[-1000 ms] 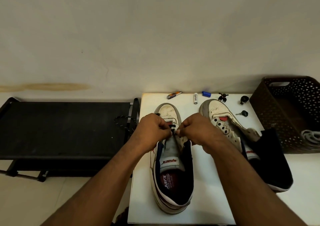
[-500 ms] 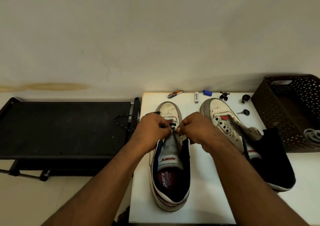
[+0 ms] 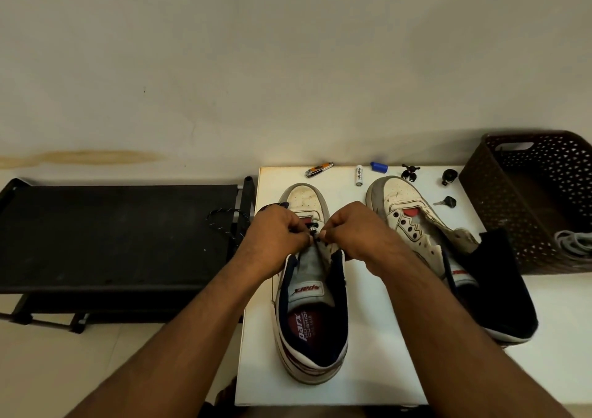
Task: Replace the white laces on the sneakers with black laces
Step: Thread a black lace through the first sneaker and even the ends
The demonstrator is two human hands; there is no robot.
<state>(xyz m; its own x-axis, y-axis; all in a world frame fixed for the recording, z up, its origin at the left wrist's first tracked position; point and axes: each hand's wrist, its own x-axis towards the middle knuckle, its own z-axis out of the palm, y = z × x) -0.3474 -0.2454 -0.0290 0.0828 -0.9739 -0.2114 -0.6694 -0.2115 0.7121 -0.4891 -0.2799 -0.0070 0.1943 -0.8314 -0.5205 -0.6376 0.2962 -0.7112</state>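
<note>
Left hand (image 3: 275,236), right hand (image 3: 355,230) pinching one black lace (image 3: 312,227), two sneakers (image 3: 312,305)

Dim, warm indoor light, soft shadows, wide-angle bending at the edges.

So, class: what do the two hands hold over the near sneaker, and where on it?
Both the left hand and right hand pinch the black lace close above the left sneaker's lower eyelets; which part of the lace is unclear.

Bare table (image 3: 371,315) between sneakers (image 3: 426,241)
</note>
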